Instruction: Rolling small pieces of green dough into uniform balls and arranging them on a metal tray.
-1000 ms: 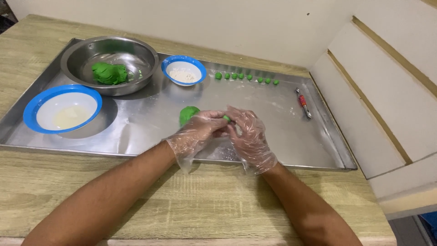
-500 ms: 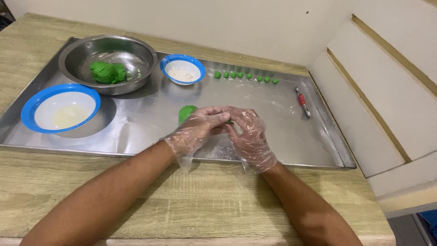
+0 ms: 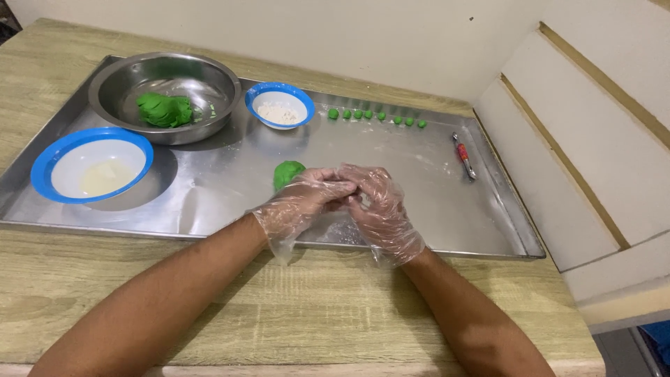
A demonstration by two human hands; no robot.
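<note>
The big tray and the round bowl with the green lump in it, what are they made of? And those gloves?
The tray looks like brushed metal, perhaps steel or aluminium: grey, dull sheen, blurred reflections. The round bowl seems polished steel, shinier, mirroring its green dough. The gloves on the left hand and right hand look like thin clear plastic film: see-through, wrinkled, loose at the cuffs.

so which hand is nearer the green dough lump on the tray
Left. The left hand sits right beside the green dough lump, just below it; the right hand is farther off to its right.

A wooden bench [image 3: 209, 307] holds one big, flat metal tray [image 3: 209, 188]. The tray lies right on the bench near the wall.
</note>
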